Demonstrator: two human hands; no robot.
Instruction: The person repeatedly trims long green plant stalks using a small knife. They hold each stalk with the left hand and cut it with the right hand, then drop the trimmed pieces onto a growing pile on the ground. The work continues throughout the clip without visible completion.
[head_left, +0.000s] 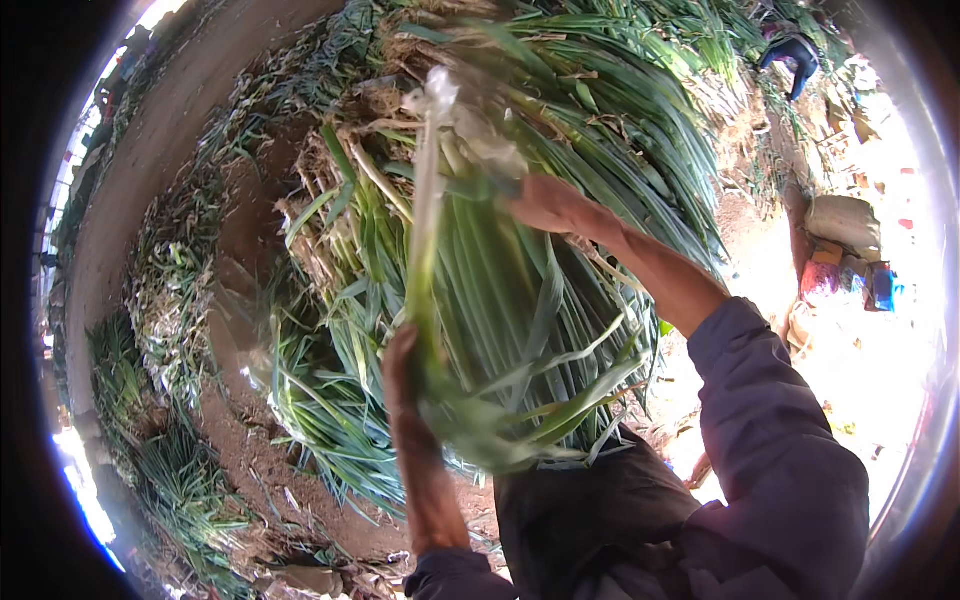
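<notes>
My left hand (403, 367) is wrapped around a long leek (426, 232), near where the pale stalk turns green. Its white root end points away from me and is blurred, while its leaves trail down toward my lap. To the right, my right hand (546, 204) is over the heap, its fingers blurred beside a whitish, filmy blur and a dark green strip. Whether it grips either one is unclear. Beneath both hands lies a thick pile of leeks (495, 277), with broad green leaves running toward my legs.
More leeks (615, 97) are heaped ahead, roots to the left. Leaf scraps (172, 300) cover the ground on the left, beside another leek bundle (180, 465). A stuffed sack (844, 223) and a pink bag (819, 281) sit at right. Another person (791, 60) bends far off, upper right.
</notes>
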